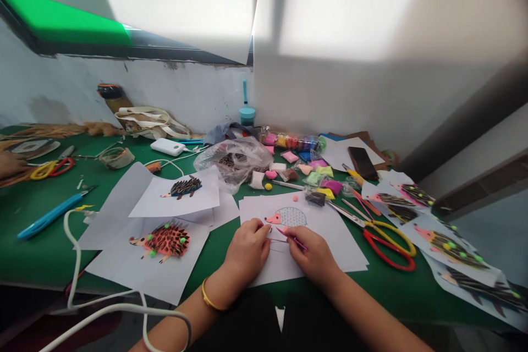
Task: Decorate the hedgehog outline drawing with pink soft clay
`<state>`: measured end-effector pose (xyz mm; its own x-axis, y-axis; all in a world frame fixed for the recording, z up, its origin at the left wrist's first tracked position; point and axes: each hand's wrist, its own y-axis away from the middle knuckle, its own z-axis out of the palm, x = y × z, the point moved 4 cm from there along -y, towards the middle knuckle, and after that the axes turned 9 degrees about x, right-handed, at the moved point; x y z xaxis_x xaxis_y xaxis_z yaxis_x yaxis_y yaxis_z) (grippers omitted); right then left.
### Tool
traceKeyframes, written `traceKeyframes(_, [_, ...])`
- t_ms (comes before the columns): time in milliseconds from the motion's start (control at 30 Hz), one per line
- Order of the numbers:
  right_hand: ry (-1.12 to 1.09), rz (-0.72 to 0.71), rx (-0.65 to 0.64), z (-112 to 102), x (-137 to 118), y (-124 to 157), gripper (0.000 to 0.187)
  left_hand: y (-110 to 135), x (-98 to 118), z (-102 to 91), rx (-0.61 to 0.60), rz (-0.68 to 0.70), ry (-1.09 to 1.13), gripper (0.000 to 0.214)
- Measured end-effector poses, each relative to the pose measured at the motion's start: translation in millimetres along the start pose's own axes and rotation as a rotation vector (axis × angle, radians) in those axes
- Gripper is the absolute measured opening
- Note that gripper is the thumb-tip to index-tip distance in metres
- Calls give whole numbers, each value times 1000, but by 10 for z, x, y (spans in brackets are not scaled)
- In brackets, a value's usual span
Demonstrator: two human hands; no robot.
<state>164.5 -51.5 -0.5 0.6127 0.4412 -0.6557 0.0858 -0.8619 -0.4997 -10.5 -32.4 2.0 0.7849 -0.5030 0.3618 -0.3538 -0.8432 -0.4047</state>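
Observation:
In front of me lies a sheet of white paper [338, 250] with a hedgehog picture [292, 216] on it. Its head and lower edge are covered in pink clay, while the body is a blue outline with small marks. My right hand [311, 256] grips a thin pink-purple clay modelling tool [303, 246], its pointed tip just below the hedgehog. My left hand [248, 246], with a yellow bangle on its wrist, is closed beside the hedgehog's front, fingertips pinched together near the tool's tip. Whatever sits between those fingertips is too small to make out. A small pink clay ball [295, 198] rests above the picture.
Finished hedgehog pictures lie left [167, 242] and right [454, 245]. Scissors [388, 236] with red and yellow handles are right of the paper. Behind are clay packets [317, 176], a plastic bag [235, 159] and a phone [363, 163]. Left are a cable [72, 236], a blue cutter [51, 215] and another person's hand [11, 165].

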Motion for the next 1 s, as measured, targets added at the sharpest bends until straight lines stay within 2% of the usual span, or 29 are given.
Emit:
traceKeyframes(200, [-7, -11, -26, 23, 10, -3, 20, -6, -1, -1, 7, 4, 2, 21])
traceKeyframes(500, [23, -26, -91, 79, 38, -12, 22, 18, 10, 11, 30, 45, -24, 23])
traceKeyframes(1000, [32, -29, -65, 60, 30, -2, 21, 26, 2, 13, 31, 47, -30, 23])
